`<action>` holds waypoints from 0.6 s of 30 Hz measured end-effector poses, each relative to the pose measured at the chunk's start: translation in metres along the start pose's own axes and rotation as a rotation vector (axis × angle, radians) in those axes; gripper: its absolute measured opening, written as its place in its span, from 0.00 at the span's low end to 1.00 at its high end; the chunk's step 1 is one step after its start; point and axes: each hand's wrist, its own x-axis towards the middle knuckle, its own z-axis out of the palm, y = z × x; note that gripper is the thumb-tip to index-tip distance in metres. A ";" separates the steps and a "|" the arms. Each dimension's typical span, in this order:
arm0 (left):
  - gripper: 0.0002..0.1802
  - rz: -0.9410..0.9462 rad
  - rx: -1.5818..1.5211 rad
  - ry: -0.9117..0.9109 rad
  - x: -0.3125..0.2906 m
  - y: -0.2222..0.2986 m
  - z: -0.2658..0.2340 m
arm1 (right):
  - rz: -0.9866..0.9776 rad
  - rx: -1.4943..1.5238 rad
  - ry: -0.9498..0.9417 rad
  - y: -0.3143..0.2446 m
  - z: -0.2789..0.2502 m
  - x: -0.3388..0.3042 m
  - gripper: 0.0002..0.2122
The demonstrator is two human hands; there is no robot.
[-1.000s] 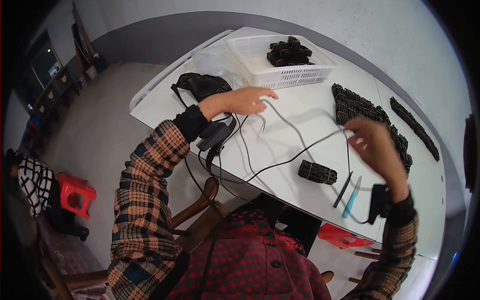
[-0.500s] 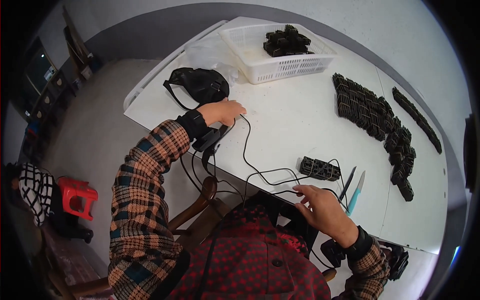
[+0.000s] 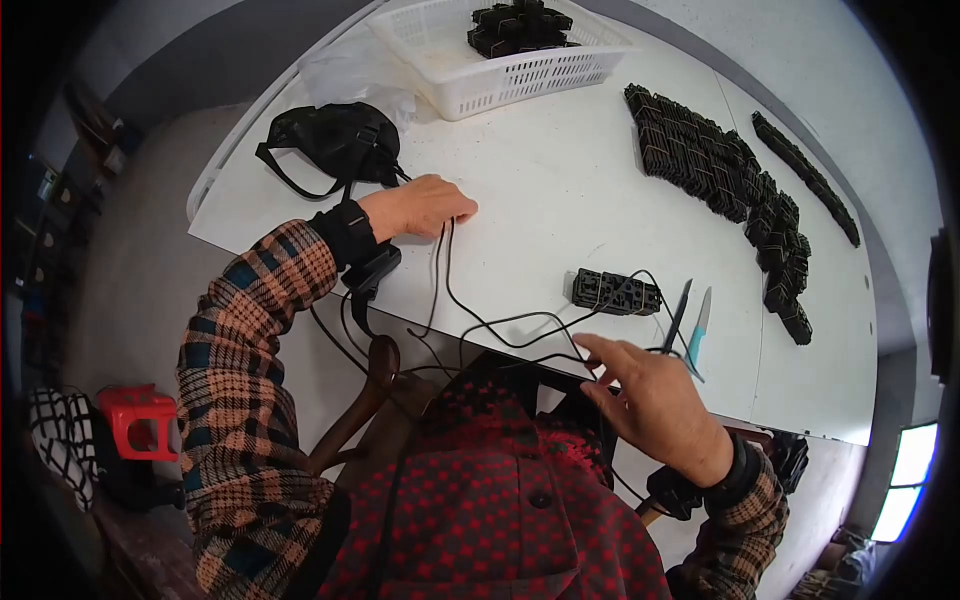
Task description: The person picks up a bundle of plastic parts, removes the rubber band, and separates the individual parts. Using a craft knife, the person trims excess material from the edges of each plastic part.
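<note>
My left hand (image 3: 425,207) is closed, with fingertips low on the white tabletop. A thin black cable (image 3: 452,275) runs out from under its fingers toward the table's near edge. To its upper left lies a black waist bag (image 3: 350,142) with a strap. At the near edge, my right hand (image 3: 660,405) has its fingers curled loosely around looped black cable, thumb and fingertips on either side of it. Just beyond that hand lies a bundle of black slotted pieces (image 3: 617,292) bound with a band. Right of it are a dark slim tool (image 3: 678,312) and a turquoise-handled knife (image 3: 699,335).
A white plastic basket (image 3: 540,72) holding black bundles stands at the far side, beside a clear plastic bag (image 3: 360,80). Rows of banded black bundles (image 3: 690,150) line the right. A wooden chair arm (image 3: 380,365), a red stool (image 3: 138,420) and a person in checked clothing (image 3: 62,430) are at left.
The view has shifted, so the table sits higher. My left hand has drawn slightly nearer the table's front edge with the cable. My right hand stays by the bundle, nearly unmoved.
</note>
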 end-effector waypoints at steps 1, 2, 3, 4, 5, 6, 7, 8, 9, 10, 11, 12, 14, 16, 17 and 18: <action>0.05 -0.049 -0.128 0.000 -0.002 -0.001 -0.002 | -0.014 -0.013 0.014 -0.001 -0.003 0.005 0.24; 0.05 -0.099 -0.256 0.000 -0.003 -0.003 -0.004 | -0.027 -0.026 0.027 0.000 -0.004 0.009 0.25; 0.05 -0.148 -0.379 0.004 -0.006 -0.009 -0.006 | -0.031 -0.028 0.024 -0.001 -0.005 0.014 0.25; 0.05 -0.153 -0.380 0.007 -0.010 -0.019 -0.007 | -0.023 -0.013 0.022 0.001 -0.003 0.019 0.27; 0.07 -0.197 -0.438 0.211 -0.016 -0.034 -0.010 | -0.017 0.002 0.020 0.003 0.000 0.025 0.29; 0.10 -0.237 -0.496 0.416 -0.017 -0.044 -0.012 | -0.006 0.016 0.015 0.007 0.005 0.030 0.31; 0.10 -0.242 -0.499 0.419 -0.017 -0.053 -0.013 | -0.009 0.014 0.010 0.012 0.012 0.034 0.31; 0.12 -0.310 -0.549 0.580 -0.015 -0.058 -0.021 | 0.028 -0.026 -0.027 0.020 0.019 0.038 0.33; 0.14 -0.378 -0.598 0.742 -0.013 -0.064 -0.030 | 0.064 -0.067 -0.063 0.028 0.026 0.042 0.35; 0.14 -0.379 -0.599 0.749 -0.017 -0.071 -0.041 | 0.100 -0.109 -0.099 0.034 0.032 0.046 0.38; 0.16 -0.389 -0.652 0.713 -0.026 -0.083 -0.050 | 0.095 -0.113 -0.100 0.038 0.036 0.052 0.38; 0.17 -0.397 -0.705 0.676 -0.034 -0.093 -0.058 | 0.100 -0.118 -0.070 0.041 0.038 0.057 0.39; 0.17 -0.518 -0.972 0.747 -0.048 -0.107 -0.071 | 0.107 -0.127 -0.011 0.045 0.043 0.068 0.42; 0.17 -0.740 -1.520 0.856 -0.058 -0.115 -0.079 | 0.110 -0.149 0.009 0.047 0.045 0.084 0.40; 0.17 -0.742 -1.518 0.864 -0.058 -0.114 -0.079 | 0.119 -0.166 0.030 0.047 0.047 0.094 0.37; 0.16 -0.741 -1.358 0.883 -0.051 -0.107 -0.081 | 0.135 -0.191 0.055 0.049 0.045 0.101 0.34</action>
